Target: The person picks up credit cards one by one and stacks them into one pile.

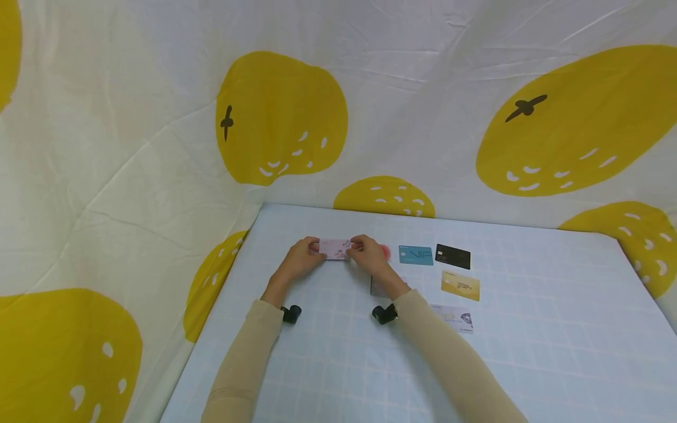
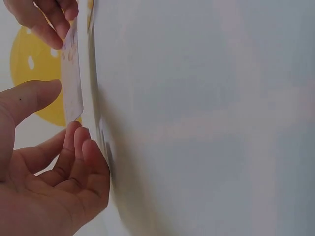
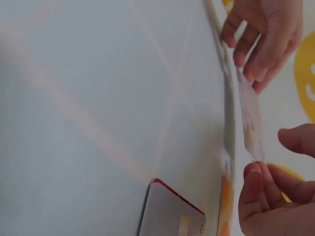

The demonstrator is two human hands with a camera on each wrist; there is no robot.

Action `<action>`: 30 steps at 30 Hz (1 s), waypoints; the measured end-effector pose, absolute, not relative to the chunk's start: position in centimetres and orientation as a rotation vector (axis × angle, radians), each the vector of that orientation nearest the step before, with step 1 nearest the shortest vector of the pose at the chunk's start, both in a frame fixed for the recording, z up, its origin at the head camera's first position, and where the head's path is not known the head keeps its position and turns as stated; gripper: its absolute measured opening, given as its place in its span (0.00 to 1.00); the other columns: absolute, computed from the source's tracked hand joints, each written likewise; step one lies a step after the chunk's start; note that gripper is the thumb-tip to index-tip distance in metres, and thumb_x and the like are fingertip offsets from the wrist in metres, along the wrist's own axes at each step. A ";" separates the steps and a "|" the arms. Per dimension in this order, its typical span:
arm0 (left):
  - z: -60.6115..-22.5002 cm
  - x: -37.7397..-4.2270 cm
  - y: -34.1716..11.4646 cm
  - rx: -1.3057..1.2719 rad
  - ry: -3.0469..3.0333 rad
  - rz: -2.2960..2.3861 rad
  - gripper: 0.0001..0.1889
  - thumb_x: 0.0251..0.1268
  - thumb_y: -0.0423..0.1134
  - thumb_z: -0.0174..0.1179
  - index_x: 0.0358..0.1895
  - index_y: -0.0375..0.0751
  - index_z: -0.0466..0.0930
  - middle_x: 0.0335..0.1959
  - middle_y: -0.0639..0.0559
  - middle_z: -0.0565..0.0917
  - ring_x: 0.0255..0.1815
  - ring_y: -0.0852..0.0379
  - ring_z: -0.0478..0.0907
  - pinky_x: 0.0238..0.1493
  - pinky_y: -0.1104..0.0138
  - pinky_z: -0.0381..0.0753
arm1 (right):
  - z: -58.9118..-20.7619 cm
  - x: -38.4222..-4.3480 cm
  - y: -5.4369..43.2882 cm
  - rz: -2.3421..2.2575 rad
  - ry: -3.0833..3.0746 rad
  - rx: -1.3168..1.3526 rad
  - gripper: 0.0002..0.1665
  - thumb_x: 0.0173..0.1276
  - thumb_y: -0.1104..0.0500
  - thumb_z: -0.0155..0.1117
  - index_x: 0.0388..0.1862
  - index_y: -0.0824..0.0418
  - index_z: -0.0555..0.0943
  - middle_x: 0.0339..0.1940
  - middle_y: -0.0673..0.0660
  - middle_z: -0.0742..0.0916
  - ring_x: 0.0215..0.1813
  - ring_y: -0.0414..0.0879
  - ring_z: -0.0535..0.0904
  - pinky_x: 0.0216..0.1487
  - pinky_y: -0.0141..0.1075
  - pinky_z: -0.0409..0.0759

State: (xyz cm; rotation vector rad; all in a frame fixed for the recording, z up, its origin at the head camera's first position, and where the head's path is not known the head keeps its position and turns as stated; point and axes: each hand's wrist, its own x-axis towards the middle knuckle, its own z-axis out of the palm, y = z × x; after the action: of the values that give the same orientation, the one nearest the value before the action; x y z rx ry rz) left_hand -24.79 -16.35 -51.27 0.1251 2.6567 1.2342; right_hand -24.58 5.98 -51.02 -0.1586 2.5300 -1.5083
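A pale pink-lilac patterned card [image 1: 334, 249] is held level between both hands, near the back left of the table. My left hand [image 1: 302, 258] holds its left end, and my right hand [image 1: 370, 256] holds its right end. In the left wrist view the left fingertips [image 2: 74, 127] meet the end of the card [image 2: 73, 88], the thumb close by it. From the right wrist, the card [image 3: 251, 113] shows nearly edge-on, its near corner at the right fingertips [image 3: 257, 168]. Just right of the right hand, a card with a red circle [image 1: 386, 252] is partly covered.
Right of the hands lie a blue card [image 1: 415, 255], a black card [image 1: 453, 257] and a gold card [image 1: 460, 285]. A pale VIP card [image 1: 460, 319] is partly behind the right sleeve. A flat grey item with a red edge [image 3: 172, 214] lies near the right wrist. Patterned cloth rises behind the table.
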 end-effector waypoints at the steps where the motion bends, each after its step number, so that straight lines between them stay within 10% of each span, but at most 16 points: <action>1: -51.2 -24.7 -16.3 0.125 2.652 1.244 0.30 0.66 0.44 0.65 0.68 0.33 0.70 0.56 0.40 0.80 0.58 0.44 0.77 0.59 0.51 0.75 | -50.9 -24.5 6.1 -1.516 2.526 -0.159 0.23 0.72 0.58 0.65 0.61 0.66 0.77 0.50 0.60 0.83 0.52 0.54 0.79 0.53 0.43 0.80; 30: -50.3 -22.3 -12.4 0.285 2.534 1.556 0.25 0.67 0.41 0.67 0.64 0.35 0.76 0.52 0.42 0.83 0.53 0.44 0.82 0.51 0.57 0.82 | -49.0 -20.7 11.5 -1.609 2.509 -0.116 0.25 0.74 0.53 0.63 0.65 0.62 0.75 0.57 0.60 0.81 0.59 0.56 0.76 0.60 0.49 0.76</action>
State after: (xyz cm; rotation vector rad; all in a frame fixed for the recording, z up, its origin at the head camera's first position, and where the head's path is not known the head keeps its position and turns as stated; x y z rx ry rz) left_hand -22.33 -12.44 -50.30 0.2849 2.5337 1.5557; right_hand -20.74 11.53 -49.01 -0.1161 2.5087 -1.6092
